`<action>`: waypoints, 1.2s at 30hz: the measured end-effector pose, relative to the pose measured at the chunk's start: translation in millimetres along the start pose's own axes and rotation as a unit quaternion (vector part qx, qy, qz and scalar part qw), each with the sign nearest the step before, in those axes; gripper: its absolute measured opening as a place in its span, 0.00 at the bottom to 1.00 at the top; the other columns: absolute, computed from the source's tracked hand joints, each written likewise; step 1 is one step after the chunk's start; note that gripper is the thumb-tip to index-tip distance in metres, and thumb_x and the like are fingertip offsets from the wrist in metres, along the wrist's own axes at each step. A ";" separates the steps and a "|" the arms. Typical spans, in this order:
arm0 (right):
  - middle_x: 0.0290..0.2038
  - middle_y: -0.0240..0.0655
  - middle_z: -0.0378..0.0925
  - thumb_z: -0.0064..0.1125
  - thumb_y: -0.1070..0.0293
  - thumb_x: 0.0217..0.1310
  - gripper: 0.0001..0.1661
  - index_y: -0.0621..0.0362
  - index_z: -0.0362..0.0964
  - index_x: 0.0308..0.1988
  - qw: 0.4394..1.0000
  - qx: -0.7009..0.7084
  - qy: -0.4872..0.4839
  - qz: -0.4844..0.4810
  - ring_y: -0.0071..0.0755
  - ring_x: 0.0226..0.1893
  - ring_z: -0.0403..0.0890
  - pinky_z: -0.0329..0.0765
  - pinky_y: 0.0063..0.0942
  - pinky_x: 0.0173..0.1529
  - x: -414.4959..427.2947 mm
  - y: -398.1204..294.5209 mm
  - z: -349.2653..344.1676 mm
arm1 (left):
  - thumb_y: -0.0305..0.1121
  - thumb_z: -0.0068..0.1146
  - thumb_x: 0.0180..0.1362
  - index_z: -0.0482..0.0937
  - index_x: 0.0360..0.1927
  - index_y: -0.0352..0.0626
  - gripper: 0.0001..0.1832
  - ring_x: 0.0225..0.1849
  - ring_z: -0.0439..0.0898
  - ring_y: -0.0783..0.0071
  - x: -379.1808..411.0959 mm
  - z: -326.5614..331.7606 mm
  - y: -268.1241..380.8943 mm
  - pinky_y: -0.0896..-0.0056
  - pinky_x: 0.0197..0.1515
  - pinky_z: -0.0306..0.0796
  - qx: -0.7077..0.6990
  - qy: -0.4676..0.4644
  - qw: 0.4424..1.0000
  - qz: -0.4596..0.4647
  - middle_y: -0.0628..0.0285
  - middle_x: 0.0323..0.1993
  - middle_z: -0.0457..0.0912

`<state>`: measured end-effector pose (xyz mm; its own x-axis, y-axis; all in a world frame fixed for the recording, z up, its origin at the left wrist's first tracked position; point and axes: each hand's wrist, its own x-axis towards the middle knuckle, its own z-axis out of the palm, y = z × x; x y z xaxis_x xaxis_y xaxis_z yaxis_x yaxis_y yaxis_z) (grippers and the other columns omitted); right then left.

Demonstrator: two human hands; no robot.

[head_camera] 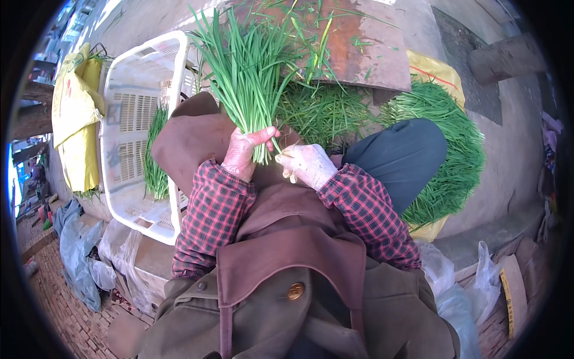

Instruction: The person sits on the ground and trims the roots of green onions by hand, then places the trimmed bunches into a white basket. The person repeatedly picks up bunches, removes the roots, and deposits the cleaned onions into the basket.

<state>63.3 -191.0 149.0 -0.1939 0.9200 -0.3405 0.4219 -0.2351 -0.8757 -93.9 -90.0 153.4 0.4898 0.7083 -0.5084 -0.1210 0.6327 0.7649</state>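
My left hand (242, 150), in a thin clear glove, is closed around a bunch of green garlic chives (244, 76). The pale cut ends point down towards me and the leaves fan out away from me. At the bunch's right side, my right hand (309, 164), gloved too, has its thumb and forefinger pinched on the lower end of a single chive stalk (276, 146). Both hands are above the brown apron (282, 202) on my lap. Just beyond them, loose chive leaves (327, 112) lie scattered between my knees.
On the left stands a white plastic crate (134, 175) with some chives (157, 157) inside. A large chive heap (453, 152) rests on a yellow sack (437, 74) at right. Ahead is a wooden board (363, 49) littered with leaf scraps. Another yellow sack (76, 125) lies beyond the crate.
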 end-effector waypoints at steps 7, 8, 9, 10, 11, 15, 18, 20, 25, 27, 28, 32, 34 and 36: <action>0.21 0.33 0.80 0.46 0.59 0.69 0.18 0.59 0.77 0.37 0.991 -0.089 0.052 -0.082 0.29 0.18 0.81 0.78 0.25 0.28 3.1 -3.3 4.5 | 0.18 0.65 0.50 0.77 0.48 0.36 0.20 0.39 0.83 0.69 -12.5 4.6 -8.8 0.69 0.47 0.76 -0.001 -0.021 1.000 -0.011 0.58 0.39 0.83; 0.22 0.32 0.80 0.47 0.60 0.68 0.16 0.58 0.77 0.38 0.990 -0.110 0.033 -0.080 0.29 0.19 0.81 0.78 0.25 0.28 2.5 -1.8 4.2 | 0.18 0.65 0.50 0.77 0.48 0.36 0.20 0.40 0.83 0.68 -17.6 5.3 -6.0 0.69 0.47 0.76 -0.008 -0.021 0.999 -0.024 0.58 0.39 0.83; 0.23 0.31 0.81 0.48 0.62 0.67 0.14 0.57 0.77 0.38 0.988 -0.132 0.014 -0.081 0.29 0.20 0.82 0.78 0.25 0.28 0.2 -6.7 -0.9 | 0.18 0.65 0.50 0.77 0.48 0.36 0.20 0.40 0.83 0.68 -23.2 4.5 -3.5 0.68 0.47 0.77 -0.015 -0.019 0.999 -0.034 0.58 0.39 0.83; 0.24 0.30 0.81 0.49 0.63 0.66 0.12 0.56 0.77 0.39 0.985 -0.153 -0.005 -0.081 0.29 0.21 0.82 0.78 0.25 0.28 -2.9 -13.2 -8.1 | 0.18 0.65 0.50 0.77 0.48 0.35 0.19 0.39 0.83 0.67 -28.7 0.8 -2.3 0.67 0.46 0.78 -0.014 -0.017 0.999 -0.038 0.58 0.38 0.83; 0.25 0.29 0.81 0.50 0.64 0.65 0.10 0.54 0.77 0.39 0.981 -0.174 -0.025 -0.081 0.29 0.22 0.83 0.78 0.25 0.28 -6.3 -19.5 -16.0 | 0.18 0.65 0.50 0.77 0.47 0.35 0.19 0.39 0.83 0.65 -35.0 -4.6 -0.7 0.67 0.45 0.78 -0.012 -0.015 0.999 -0.041 0.57 0.38 0.83; 0.33 0.33 0.81 0.56 0.63 0.60 0.12 0.56 0.79 0.41 0.974 0.079 0.209 -0.031 0.32 0.28 0.83 0.79 0.28 0.33 2.1 -55.3 -66.8 | 0.20 0.64 0.51 0.79 0.43 0.34 0.14 0.33 0.84 0.64 -61.9 -10.9 17.5 0.65 0.39 0.81 0.062 -0.035 0.991 -0.111 0.55 0.33 0.83; 0.35 0.38 0.80 0.60 0.63 0.59 0.18 0.62 0.78 0.47 0.905 -0.175 0.332 -0.199 0.32 0.33 0.83 0.79 0.25 0.39 39.6 -48.6 -78.7 | 0.20 0.64 0.51 0.79 0.41 0.34 0.13 0.29 0.83 0.67 -78.2 -12.9 20.9 0.69 0.33 0.78 0.098 -0.051 0.984 -0.137 0.55 0.31 0.83; 0.36 0.41 0.80 0.60 0.54 0.59 0.25 0.62 0.77 0.48 0.934 -0.159 0.292 -0.129 0.41 0.38 0.82 0.77 0.30 0.45 56.2 -52.5 -79.0 | 0.21 0.65 0.51 0.79 0.41 0.35 0.13 0.26 0.81 0.70 -84.3 -13.8 20.8 0.72 0.30 0.76 0.117 -0.062 0.983 -0.129 0.55 0.31 0.83; 0.38 0.42 0.81 0.60 0.53 0.57 0.24 0.59 0.78 0.47 0.974 -0.071 0.203 -0.063 0.42 0.39 0.83 0.77 0.33 0.45 69.4 -45.2 -65.2 | 0.20 0.64 0.51 0.79 0.42 0.36 0.14 0.22 0.75 0.75 -93.4 -16.4 18.2 0.76 0.27 0.70 0.129 -0.080 0.980 -0.127 0.57 0.30 0.82; 0.37 0.40 0.82 0.61 0.56 0.57 0.21 0.59 0.78 0.45 0.974 -0.043 0.215 -0.053 0.41 0.37 0.83 0.78 0.32 0.43 63.0 -46.2 -63.6 | 0.21 0.64 0.52 0.78 0.41 0.36 0.12 0.20 0.73 0.77 -95.1 -15.8 19.0 0.77 0.26 0.69 0.118 -0.070 0.982 -0.131 0.57 0.29 0.82; 0.36 0.39 0.82 0.62 0.57 0.56 0.20 0.59 0.78 0.44 0.974 -0.029 0.221 -0.048 0.40 0.36 0.83 0.78 0.32 0.42 58.7 -45.9 -62.6 | 0.21 0.64 0.52 0.78 0.41 0.36 0.12 0.20 0.73 0.77 -95.9 -16.9 19.2 0.77 0.25 0.69 0.111 -0.066 0.982 -0.135 0.57 0.29 0.82; 0.30 0.36 0.81 0.61 0.66 0.58 0.10 0.60 0.77 0.39 0.881 -0.182 0.377 -0.219 0.32 0.26 0.82 0.78 0.28 0.34 44.2 -32.7 -50.7 | 0.25 0.64 0.55 0.77 0.40 0.36 0.10 0.17 0.70 0.80 -98.5 -21.9 17.8 0.79 0.21 0.64 0.060 -0.039 0.988 -0.139 0.60 0.25 0.79; 0.28 0.34 0.80 0.61 0.68 0.60 0.09 0.62 0.77 0.39 0.940 0.055 0.322 -0.096 0.25 0.23 0.79 0.75 0.24 0.29 35.1 -40.1 -45.4 | 0.27 0.63 0.58 0.76 0.41 0.37 0.10 0.15 0.65 0.82 -98.9 -21.4 17.8 0.81 0.18 0.58 0.034 -0.035 0.989 -0.142 0.65 0.21 0.74; 0.27 0.31 0.78 0.61 0.70 0.62 0.09 0.66 0.76 0.38 0.904 0.357 0.236 -0.013 0.15 0.20 0.73 0.68 0.16 0.23 22.7 -55.9 -58.8 | 0.28 0.62 0.59 0.75 0.43 0.37 0.11 0.15 0.64 0.83 -100.5 -20.9 19.2 0.80 0.17 0.56 0.007 -0.042 0.989 -0.144 0.66 0.20 0.72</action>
<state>87.3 -138.5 210.3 0.2749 0.9197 -0.2805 -0.2898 -0.1989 -0.9362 -163.5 -142.6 210.9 0.5717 0.4709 -0.6718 0.0461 0.7991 0.5994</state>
